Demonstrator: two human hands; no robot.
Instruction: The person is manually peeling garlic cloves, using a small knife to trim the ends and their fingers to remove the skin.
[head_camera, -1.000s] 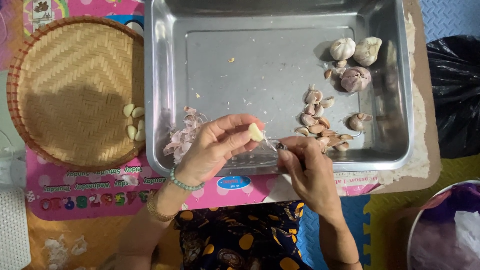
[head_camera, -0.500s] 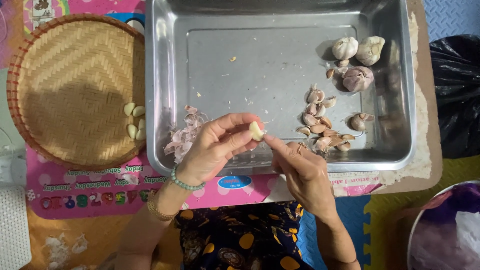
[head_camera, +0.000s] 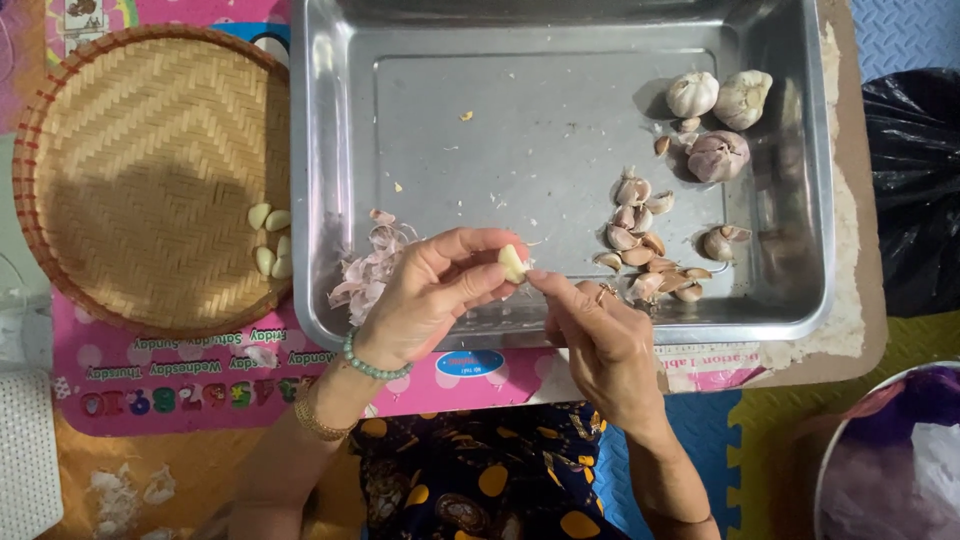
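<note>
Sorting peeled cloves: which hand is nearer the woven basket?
Left. The left hand is right of the woven basket, over the tray edge; the right hand is farther right.

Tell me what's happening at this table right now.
A person is peeling garlic over a metal tray. The left hand pinches a pale garlic clove while the right hand picks at it with its fingertips. Loose skins lie in the tray beside the left hand, unpeeled cloves and three whole bulbs to the right. A few peeled cloves sit in the woven basket.
</note>
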